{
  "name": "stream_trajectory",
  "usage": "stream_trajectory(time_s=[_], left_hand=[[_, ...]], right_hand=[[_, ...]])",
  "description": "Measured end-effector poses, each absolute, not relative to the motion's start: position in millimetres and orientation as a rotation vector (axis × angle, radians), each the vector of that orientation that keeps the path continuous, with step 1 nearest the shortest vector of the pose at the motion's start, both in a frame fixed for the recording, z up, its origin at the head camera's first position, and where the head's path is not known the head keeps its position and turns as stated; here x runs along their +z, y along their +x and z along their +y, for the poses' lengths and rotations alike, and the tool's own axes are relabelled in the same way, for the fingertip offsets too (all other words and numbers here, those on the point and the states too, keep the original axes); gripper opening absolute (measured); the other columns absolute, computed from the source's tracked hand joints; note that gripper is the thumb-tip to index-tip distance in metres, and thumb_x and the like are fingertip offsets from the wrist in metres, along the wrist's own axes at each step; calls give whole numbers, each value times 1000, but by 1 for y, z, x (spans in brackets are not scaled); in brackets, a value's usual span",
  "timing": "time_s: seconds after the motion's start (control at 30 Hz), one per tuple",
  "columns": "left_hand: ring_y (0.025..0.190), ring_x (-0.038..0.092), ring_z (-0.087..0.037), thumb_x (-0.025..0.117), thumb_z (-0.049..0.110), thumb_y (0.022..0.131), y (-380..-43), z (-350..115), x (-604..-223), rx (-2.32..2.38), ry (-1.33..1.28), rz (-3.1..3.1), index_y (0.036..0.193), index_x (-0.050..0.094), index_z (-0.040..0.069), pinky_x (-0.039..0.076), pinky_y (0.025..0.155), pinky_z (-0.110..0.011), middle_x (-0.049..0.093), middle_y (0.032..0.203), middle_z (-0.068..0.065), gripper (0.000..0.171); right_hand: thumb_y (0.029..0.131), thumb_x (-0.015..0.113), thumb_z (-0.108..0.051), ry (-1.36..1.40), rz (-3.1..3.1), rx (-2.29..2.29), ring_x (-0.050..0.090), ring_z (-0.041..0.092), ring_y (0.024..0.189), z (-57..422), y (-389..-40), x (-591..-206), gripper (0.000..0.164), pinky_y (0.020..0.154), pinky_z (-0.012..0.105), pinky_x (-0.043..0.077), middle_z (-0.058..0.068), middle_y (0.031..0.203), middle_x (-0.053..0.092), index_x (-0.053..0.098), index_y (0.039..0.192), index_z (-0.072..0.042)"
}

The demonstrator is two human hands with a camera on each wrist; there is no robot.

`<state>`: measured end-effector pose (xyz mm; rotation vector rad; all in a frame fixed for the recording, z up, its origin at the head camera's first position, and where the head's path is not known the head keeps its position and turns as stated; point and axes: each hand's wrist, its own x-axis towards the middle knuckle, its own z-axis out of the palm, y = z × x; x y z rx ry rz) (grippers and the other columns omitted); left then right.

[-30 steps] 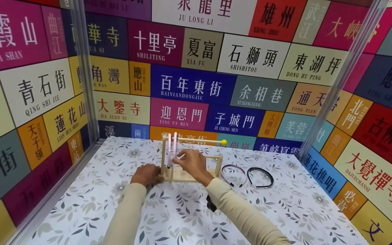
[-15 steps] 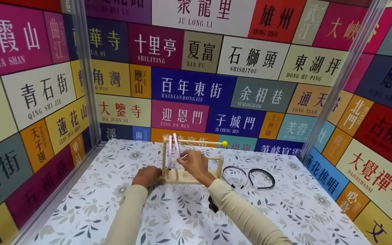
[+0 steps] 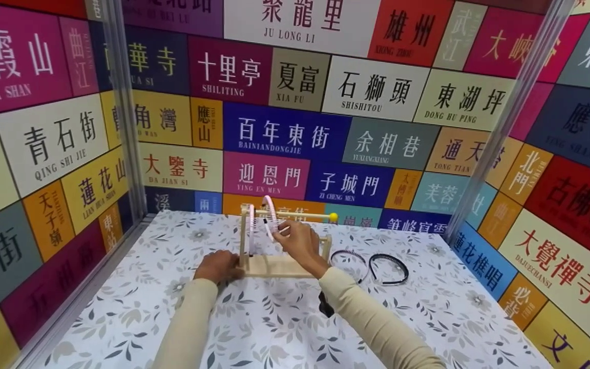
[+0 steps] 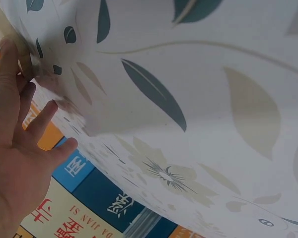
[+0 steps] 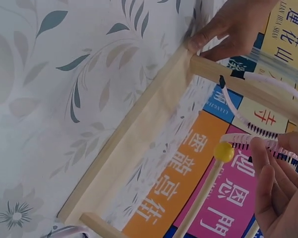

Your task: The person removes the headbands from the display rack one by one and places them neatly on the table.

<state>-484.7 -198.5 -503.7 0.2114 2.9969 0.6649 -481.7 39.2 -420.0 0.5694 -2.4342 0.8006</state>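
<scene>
Right hand [image 3: 300,241]: grip pinched on one pink headband [image 3: 272,206]
Pink headband: raised at that hand's 11 o'clock; cannot tell if it circles the rod [image 3: 305,214]
Second headband [image 3: 251,225]: hangs at the held one's 8 o'clock
Left hand [image 3: 218,265]: fingers loosely spread, touching the wooden stand's [image 3: 279,266] 9 o'clock end
Bench [image 3: 254,318]: lilac headband [image 3: 349,251], black headband [image 3: 406,270], at right hand's 4 o'clock

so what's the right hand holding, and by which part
The right hand pinches a pink headband by one side of its arch.
</scene>
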Motion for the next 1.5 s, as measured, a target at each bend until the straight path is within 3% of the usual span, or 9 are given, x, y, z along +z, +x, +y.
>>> stream_trajectory(time_s=[0.17,0.37,0.7,0.83,1.0,1.27,1.5], left_hand=[[99,68,-24,78,30,94,-487,-199,-505,661,184,2993,121,75,14,53,98,-48,75,112,-4,32],[90,65,-21,77,28,95,-483,-197,-503,659,197,2985,119,75,13,54,94,-48,74,106,-4,29],[88,64,-21,76,25,95,-474,-194,-497,704,184,2971,120,75,13,54,92,-48,75,104,-3,28],[87,64,-21,76,25,95,-474,-193,-498,716,198,2971,120,75,11,54,89,-46,75,104,-4,28],[83,62,-20,77,24,95,-477,-194,-501,685,221,3010,118,76,12,55,87,-45,75,104,-3,26],[85,64,-19,77,25,95,-478,-194,-501,663,236,3017,118,76,12,55,88,-46,75,102,-3,26],[84,64,-20,78,24,94,-475,-194,-498,680,246,3012,116,76,12,55,86,-47,74,101,-4,25]], right_hand=[[96,75,-35,556,-2465,841,67,2,54,46,-482,-413,21,50,28,54,-2,89,80,79,106,-17],[96,75,-34,531,-2455,932,71,6,58,54,-481,-404,24,48,26,52,1,95,80,78,111,-16],[96,75,-35,438,-2481,977,73,14,58,69,-484,-394,21,40,23,37,3,94,80,78,108,-18],[96,75,-34,444,-2453,976,73,17,58,79,-485,-392,22,40,23,41,5,95,80,79,107,-15],[96,76,-29,456,-2422,982,70,11,53,92,-485,-389,21,44,25,49,4,93,80,78,109,-12],[96,76,-31,429,-2432,934,73,18,56,116,-488,-389,22,39,22,41,3,92,80,78,107,-12],[98,74,-31,397,-2432,897,70,12,53,138,-491,-386,23,38,23,37,5,89,80,79,111,-12]])
